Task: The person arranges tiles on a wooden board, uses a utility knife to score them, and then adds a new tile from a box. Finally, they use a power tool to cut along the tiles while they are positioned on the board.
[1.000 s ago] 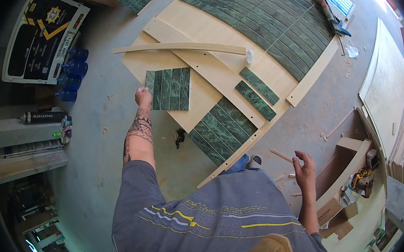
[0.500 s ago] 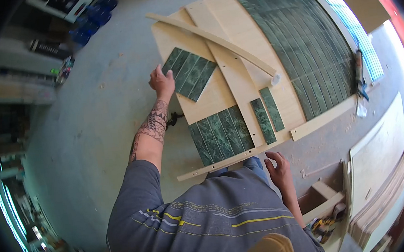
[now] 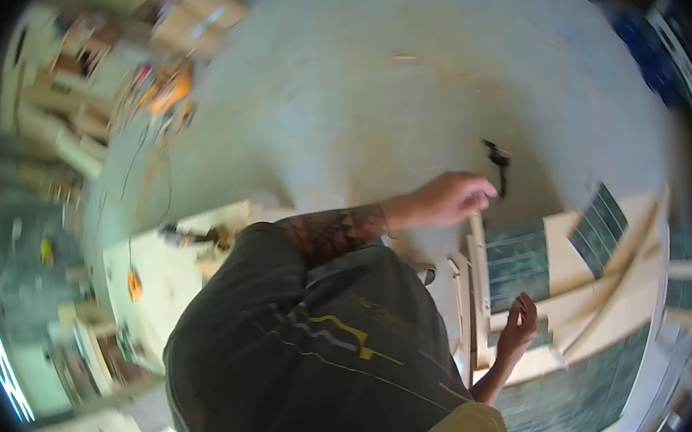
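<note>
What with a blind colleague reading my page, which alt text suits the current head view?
Blurry overhead view: a person's left hand shows against a grey floor near a dark object, their right hand before pale boards bearing green panels.

Left hand point(image 3: 453, 198) off green panel point(image 3: 600, 231) — body turned away.

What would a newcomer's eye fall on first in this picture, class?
Probably the tattooed left forearm across the middle, its left hand above the grey floor. Next, the green panels at lower right, one of them set askew, with the right hand near them. A black object also stands out just past the left fingertips.
</note>
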### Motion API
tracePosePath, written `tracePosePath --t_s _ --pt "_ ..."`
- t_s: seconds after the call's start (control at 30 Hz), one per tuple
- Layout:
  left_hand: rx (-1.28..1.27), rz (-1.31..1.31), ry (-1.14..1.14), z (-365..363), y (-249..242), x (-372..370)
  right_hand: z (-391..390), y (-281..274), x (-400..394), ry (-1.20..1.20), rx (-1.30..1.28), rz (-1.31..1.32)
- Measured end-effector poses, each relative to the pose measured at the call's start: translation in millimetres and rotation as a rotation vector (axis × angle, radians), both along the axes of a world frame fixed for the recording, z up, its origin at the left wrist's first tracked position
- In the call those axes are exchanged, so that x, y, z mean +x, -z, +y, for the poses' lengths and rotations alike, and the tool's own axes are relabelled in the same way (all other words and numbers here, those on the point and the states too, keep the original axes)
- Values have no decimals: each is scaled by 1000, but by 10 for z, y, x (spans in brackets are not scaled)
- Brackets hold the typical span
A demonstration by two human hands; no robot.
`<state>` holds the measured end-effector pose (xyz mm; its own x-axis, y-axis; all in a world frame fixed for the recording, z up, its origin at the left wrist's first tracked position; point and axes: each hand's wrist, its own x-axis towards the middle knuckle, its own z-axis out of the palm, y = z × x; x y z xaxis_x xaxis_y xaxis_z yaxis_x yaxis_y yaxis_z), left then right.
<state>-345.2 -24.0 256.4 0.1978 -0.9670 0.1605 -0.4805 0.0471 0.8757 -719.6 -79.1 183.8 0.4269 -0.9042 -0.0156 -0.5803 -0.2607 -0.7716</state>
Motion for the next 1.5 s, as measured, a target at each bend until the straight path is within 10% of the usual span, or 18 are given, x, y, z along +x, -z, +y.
tracePosePath --t_s 0.33,0.6,0.7,0.73,0.77,0.8,0.87,0.93,1.13,1.27,1.33,1.37,1.5 --pt "361 99 -282 2636 1382 548 457 54 1745 -504 183 180" --pt "532 256 -1501 4663 3044 653 1523 -146 3248 -923 302 474" --pt "1073 184 -1890 5429 3874 913 1913 -247 3727 -980 302 559" --pt "1760 -50 -1511 5903 5231 739 1995 -277 3845 -1023 277 556" --pt "1813 -498 -2050 6029 5382 764 2020 -330 3902 -1052 249 554" --pt "1760 -480 -2020 6343 5569 807 1942 -221 3852 -1033 257 535" --pt "1170 -22 -3230 6806 5290 747 1910 -219 3817 -1051 191 498" --pt "1699 482 -1239 6936 4557 1212 1895 -275 3714 -962 200 487" --pt "1349 -106 -316 6977 4392 1152 1696 -247 3059 -733 116 567" --pt "1263 -423 -4 6929 3790 1682 1294 -185 2465 -511 149 544" --pt "1827 -382 158 5886 2512 1539 996 -275 2092 -344 186 556" --pt "1821 -436 155 5720 2810 1539 740 -20 1676 -387 -13 501" --pt "1185 -270 -769 4949 3013 1600 242 -303 1032 -136 -75 514"
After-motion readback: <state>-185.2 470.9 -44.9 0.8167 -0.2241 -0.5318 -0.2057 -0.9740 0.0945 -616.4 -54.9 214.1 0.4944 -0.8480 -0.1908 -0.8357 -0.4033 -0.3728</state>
